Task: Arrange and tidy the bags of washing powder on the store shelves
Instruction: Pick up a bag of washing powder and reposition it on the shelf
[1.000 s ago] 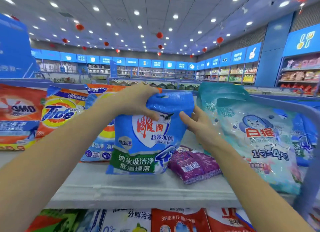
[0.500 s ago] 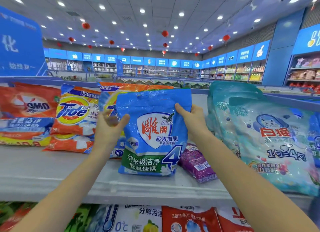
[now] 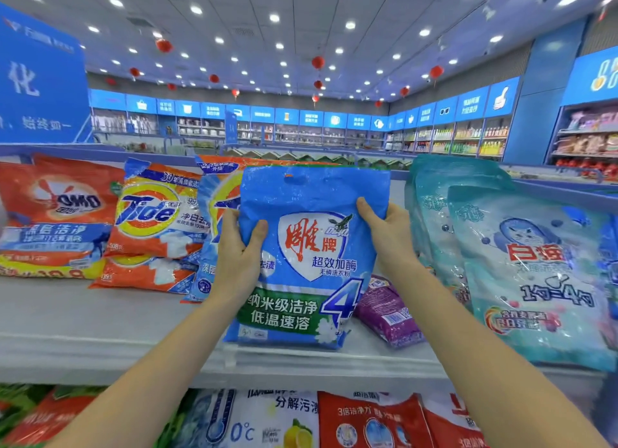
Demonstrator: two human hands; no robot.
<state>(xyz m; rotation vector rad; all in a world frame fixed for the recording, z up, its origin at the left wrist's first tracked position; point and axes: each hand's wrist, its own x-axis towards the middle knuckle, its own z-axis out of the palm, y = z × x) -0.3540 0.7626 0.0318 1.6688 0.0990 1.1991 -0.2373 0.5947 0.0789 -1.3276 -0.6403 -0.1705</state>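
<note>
Both hands grip the blue bag (image 3: 311, 247) by its sides: the left hand (image 3: 239, 250) with its thumb across the front, the right hand (image 3: 389, 233) pinching the upper right edge. The bag stands upright on the shelf (image 3: 100, 330), between the orange bags (image 3: 157, 220) and the pale teal bags (image 3: 528, 270), a purple bag (image 3: 388, 310) lying just behind it.

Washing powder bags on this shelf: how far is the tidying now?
Done: the red bag and teal bags stand facing front. In hand: the left hand and right hand hold the blue bag upright. Left: the purple bag lies flat beside it.
</note>
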